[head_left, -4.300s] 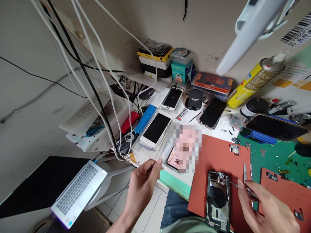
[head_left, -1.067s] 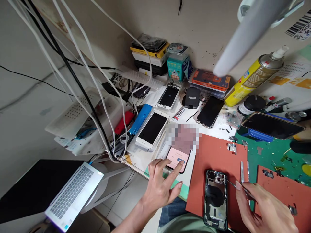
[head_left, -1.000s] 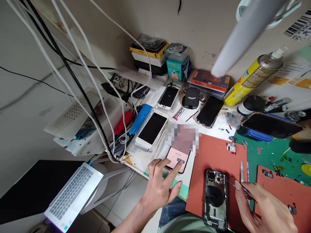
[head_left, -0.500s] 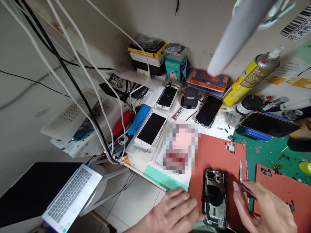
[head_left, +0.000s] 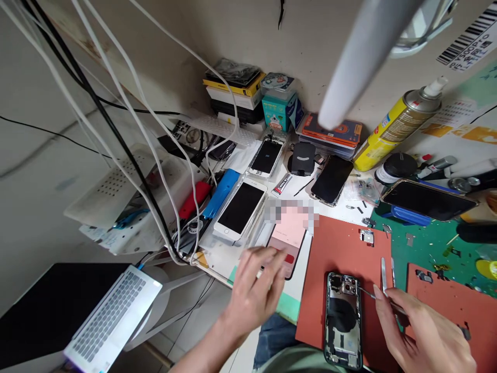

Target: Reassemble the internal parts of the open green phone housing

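My left hand (head_left: 258, 285) holds nothing, its fingers apart and loosely bent, reaching over a smartphone with a pink lit screen (head_left: 289, 233). A fingertip is at or just above that screen; contact is hard to tell. My right hand (head_left: 423, 326) pinches a slim metal tool with a fine tip (head_left: 367, 293), its handle partly hidden by the fingers. The tip points at the upper right edge of an opened phone housing (head_left: 344, 321), which lies on a red mat (head_left: 318, 285) with its inside facing up. Tweezers (head_left: 383, 274) lie just beyond the right hand.
A white phone (head_left: 240, 210), a black-screened phone (head_left: 332, 178) and a yellow spray can (head_left: 398, 124) stand or lie farther back. Small parts are scattered on the green mat (head_left: 411, 223). White cables (head_left: 145, 98) hang at left above a laptop (head_left: 112, 316). A pale rod (head_left: 361, 67) juts in overhead.
My left hand has moved forward from beside the opened housing to over the lit phone, its fingers spreading. The right hand stays near the housing with its tool.
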A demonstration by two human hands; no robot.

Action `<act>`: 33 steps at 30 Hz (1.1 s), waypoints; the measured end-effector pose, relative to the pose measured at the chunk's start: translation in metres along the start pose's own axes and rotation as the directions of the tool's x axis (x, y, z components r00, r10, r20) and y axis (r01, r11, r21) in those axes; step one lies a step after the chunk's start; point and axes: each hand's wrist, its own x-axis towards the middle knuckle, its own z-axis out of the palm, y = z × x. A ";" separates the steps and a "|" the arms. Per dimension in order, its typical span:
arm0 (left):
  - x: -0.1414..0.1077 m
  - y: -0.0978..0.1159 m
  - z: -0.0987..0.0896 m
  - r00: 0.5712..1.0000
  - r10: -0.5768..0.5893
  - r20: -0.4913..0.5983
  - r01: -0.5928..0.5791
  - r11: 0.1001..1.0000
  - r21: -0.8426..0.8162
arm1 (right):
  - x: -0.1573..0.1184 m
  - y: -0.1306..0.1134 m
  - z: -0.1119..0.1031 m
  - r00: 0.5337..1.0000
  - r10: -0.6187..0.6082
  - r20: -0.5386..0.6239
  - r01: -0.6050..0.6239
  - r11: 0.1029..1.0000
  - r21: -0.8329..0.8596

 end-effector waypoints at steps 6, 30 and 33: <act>0.041 -0.021 -0.005 0.959 -0.090 0.269 0.055 0.989 0.134 | 0.008 -0.004 -0.001 1.000 -0.001 0.004 0.000 1.000 0.028; 0.013 -0.013 0.002 0.956 0.036 0.292 -0.060 0.995 0.073 | 0.001 0.000 0.004 1.000 0.020 0.022 -0.021 0.999 0.047; 0.012 -0.011 -0.001 0.964 0.035 0.264 -0.058 0.995 0.080 | 0.006 -0.001 0.000 0.999 0.012 0.043 -0.015 0.997 0.073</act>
